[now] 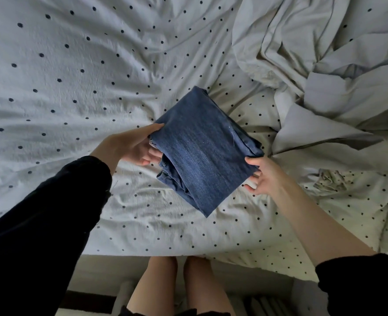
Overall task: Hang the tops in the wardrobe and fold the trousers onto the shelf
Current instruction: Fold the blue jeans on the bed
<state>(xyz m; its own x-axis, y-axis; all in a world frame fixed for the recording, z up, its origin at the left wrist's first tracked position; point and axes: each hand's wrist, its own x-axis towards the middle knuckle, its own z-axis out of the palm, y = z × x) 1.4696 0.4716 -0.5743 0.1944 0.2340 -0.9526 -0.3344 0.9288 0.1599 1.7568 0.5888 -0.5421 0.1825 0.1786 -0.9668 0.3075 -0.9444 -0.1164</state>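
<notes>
A pair of blue denim trousers [202, 151], folded into a thick rectangle, is held just above the bed between both hands. My left hand [133, 144] grips its left edge, thumb on top and fingers underneath. My right hand [263, 176] grips the right edge the same way, thumb on the top layer and fingers below. Both sleeves are black. No wardrobe or shelf is in view.
The bed is covered with a white sheet with dark dots [63, 87]. A crumpled pale grey duvet or garment [325, 65] lies at the upper right. The bed's near edge [165, 255] runs along the bottom, with my legs below it.
</notes>
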